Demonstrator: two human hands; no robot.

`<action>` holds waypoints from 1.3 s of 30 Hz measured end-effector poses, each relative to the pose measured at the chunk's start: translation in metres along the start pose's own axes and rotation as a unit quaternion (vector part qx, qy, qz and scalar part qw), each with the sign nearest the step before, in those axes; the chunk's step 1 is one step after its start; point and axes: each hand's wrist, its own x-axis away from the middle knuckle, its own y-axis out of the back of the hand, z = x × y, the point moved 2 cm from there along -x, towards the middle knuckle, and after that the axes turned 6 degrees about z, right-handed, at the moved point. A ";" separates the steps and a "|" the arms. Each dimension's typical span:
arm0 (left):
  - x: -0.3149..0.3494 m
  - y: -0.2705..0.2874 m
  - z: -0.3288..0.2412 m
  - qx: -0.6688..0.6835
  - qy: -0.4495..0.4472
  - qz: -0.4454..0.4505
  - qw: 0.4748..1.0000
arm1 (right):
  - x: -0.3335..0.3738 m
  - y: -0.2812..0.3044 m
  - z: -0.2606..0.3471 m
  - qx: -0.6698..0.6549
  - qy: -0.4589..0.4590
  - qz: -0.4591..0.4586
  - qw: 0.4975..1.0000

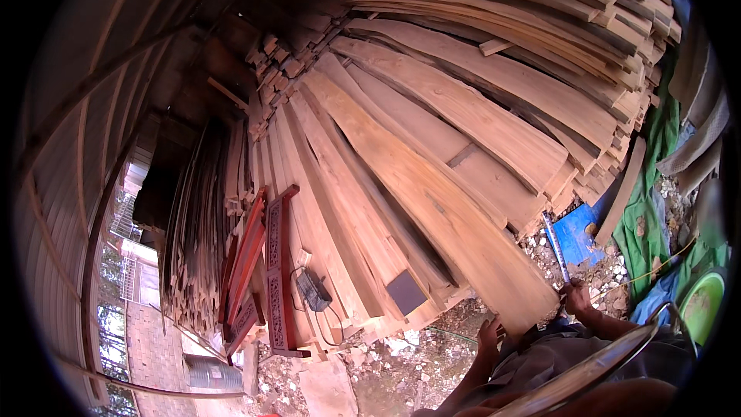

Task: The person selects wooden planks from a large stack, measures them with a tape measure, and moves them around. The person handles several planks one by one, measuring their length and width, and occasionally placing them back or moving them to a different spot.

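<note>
A long, pale wooden plank (432, 193) reaches from the far stack to the front of my body. My left hand (488, 334) is at the left edge of its near end, fingers curled against the wood; part of the grip is hidden. To the right of that end, my right hand (576, 298) is closed around the lower end of a slim white and blue strip (554, 238). The strip points up and away from me, and its exact kind is not clear.
More planks (463, 108) lie fanned out beside a tall stack (494, 0). Carved red wooden frames (280, 270) and a dark box with a cord (312, 290) rest at left. Blue sheeting (577, 233), green cloth (652, 208) and a green basin (704, 307) lie right, on rubble.
</note>
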 end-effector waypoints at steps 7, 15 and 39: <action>0.048 -0.049 0.008 -0.156 -0.287 0.191 0.926 | -0.004 0.009 0.020 0.038 -0.007 0.105 0.994; -0.006 -0.028 0.041 0.119 -0.142 0.152 0.971 | -0.007 0.008 0.018 0.047 -0.050 0.120 0.990; 0.010 -0.007 -0.074 0.212 -0.026 0.075 0.974 | -0.086 -0.032 0.009 0.386 0.357 0.400 0.751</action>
